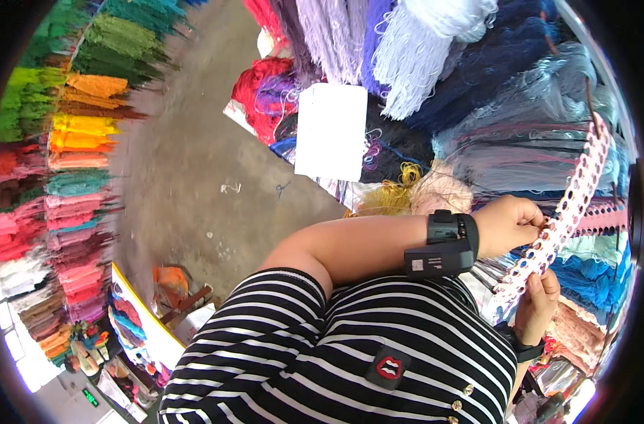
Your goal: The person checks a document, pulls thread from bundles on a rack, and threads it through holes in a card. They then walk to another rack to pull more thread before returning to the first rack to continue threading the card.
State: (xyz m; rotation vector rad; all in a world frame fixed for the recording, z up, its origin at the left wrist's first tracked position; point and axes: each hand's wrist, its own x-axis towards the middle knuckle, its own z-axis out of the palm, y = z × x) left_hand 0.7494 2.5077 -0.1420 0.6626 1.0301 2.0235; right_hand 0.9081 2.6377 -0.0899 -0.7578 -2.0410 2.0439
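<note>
While held at frame right, the pink perforated strip (573, 205) runs diagonally, upper end near yarn hanks (506, 92). L hand (509, 225) pinches strip mid-length; R hand (537, 300) pinches lower end. White card (331, 131) hangs well apart, left. Bare concrete floor (188, 155) lies open beyond, betw. yarn racks (60, 177).

A single head-worn fisheye camera is looking steeply down, close over the striped shirt (350, 346) and concrete floor (188, 169).
</note>
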